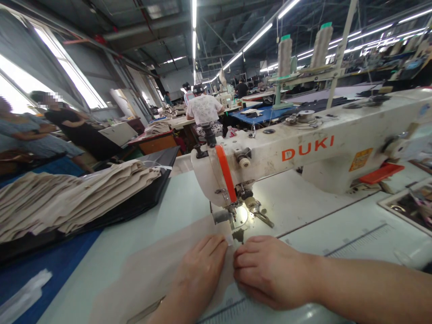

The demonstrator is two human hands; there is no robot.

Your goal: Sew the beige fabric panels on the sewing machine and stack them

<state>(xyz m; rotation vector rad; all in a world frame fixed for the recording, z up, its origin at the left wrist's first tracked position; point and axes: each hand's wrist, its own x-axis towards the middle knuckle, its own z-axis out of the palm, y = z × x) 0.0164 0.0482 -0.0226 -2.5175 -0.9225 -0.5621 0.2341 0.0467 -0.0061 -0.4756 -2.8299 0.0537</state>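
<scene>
Just 1 view: head camera.
Fabric (148,274): thin beige sheet, lying flat, its edge just before the presser foot (232,217).
Left hand (199,270): fingers stretched, palm pressing the sheet, near the foot.
Right hand (270,270): fingers curled on the sheet's edge; pinching or pressing, cannot tell.
Doing it well: probably keep it taut, fingertips clear of the foot.

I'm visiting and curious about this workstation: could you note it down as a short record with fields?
Left hand: flat on pale fabric piece
Right hand: fingers curled on the fabric's edge, before the presser foot
Machine: white DUKI sewing machine, needle lamp lit
At left: stack of beige fabric pieces
Behind: thread cones; other people
</scene>
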